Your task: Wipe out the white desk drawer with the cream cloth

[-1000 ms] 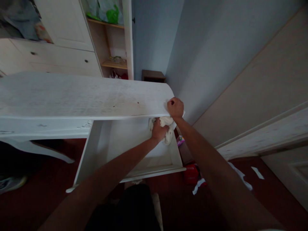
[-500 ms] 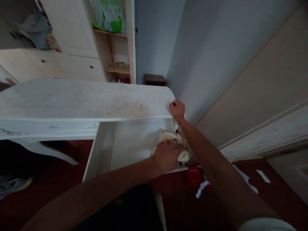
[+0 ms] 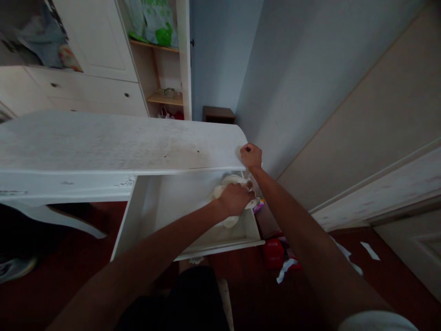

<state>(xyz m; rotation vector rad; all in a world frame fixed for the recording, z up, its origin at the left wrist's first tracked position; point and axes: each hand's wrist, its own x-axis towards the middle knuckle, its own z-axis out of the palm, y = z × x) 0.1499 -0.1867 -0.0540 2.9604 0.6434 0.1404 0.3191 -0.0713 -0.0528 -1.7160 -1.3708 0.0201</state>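
My left hand (image 3: 237, 198) reaches into the pulled-out drawer (image 3: 165, 197) of a white table (image 3: 120, 142). Its fingers are closed on a bundled cream cloth (image 3: 231, 221), which lies toward the drawer's right rear; the hand hides part of it. At the right front corner of the tabletop, my right hand (image 3: 251, 155) rests as a fist with its fingers curled. Whatever is inside that fist, if anything, is hidden, though a small white bit shows by its wrist.
Beyond the table stands a white cabinet (image 3: 103, 46) with a plastic bag (image 3: 155, 23) on an open shelf. A colourful packet (image 3: 259, 205) shows beside the drawer's right side. On the red floor lie a red object (image 3: 274, 253) and white scraps (image 3: 285, 270). A wall is close on the right.
My left hand has moved with the cloth from over the drawer's front right corner back into the drawer, toward the tabletop. The right fist stays at the table corner.
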